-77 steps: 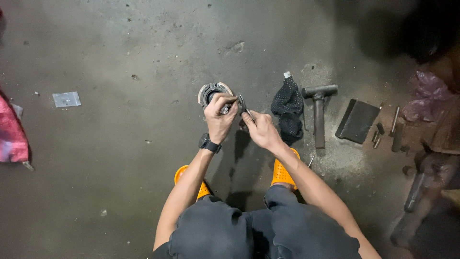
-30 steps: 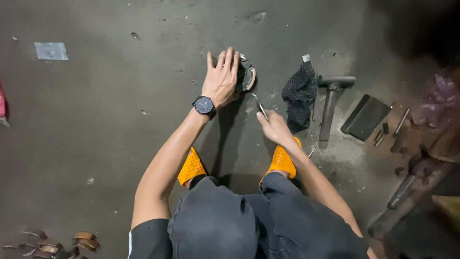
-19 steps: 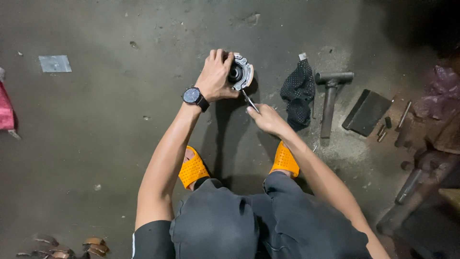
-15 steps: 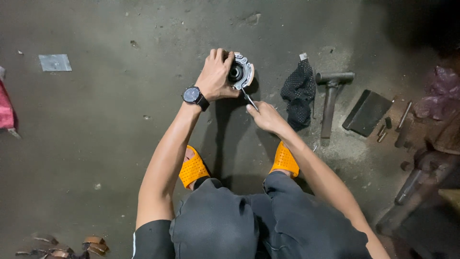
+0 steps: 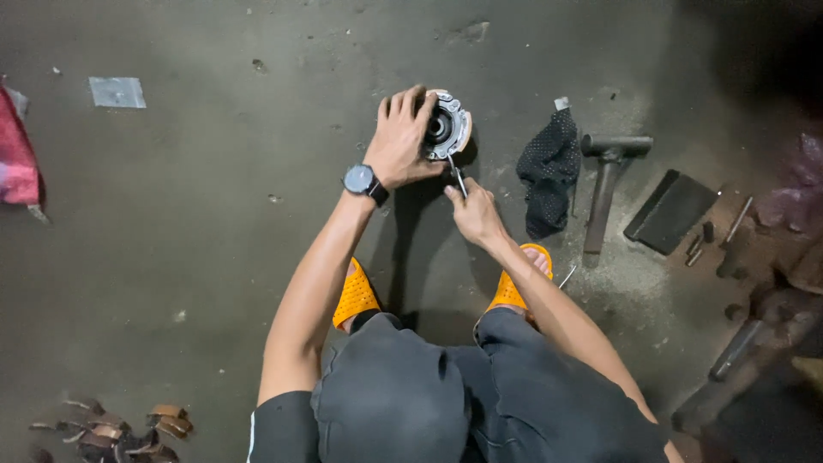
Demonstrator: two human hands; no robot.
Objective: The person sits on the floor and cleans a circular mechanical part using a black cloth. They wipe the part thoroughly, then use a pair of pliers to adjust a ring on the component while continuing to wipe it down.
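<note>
I am squatting on a concrete floor (image 5: 214, 240). A round grey metal clutch-like part (image 5: 448, 129) with a dark centre stands tilted on the floor, and my left hand (image 5: 403, 141), with a black wristwatch, grips its left side. A thin metal tool (image 5: 457, 177) is pinched in my right hand (image 5: 471, 214), with its tip at the lower rim of the round part. My feet wear orange perforated sandals (image 5: 353, 296).
To the right lie a black dotted cloth (image 5: 549, 167), a metal hammer (image 5: 604, 180), a dark flat block (image 5: 670, 210) and small metal pins (image 5: 699, 244). A clear plastic scrap (image 5: 117, 91) and red fabric (image 5: 17, 159) are at left. Brown curved parts (image 5: 111, 424) are at lower left.
My left hand went from lying flat over the round part to gripping its side and holding it tilted. My right hand brought the thin tool up to the part's lower rim.
</note>
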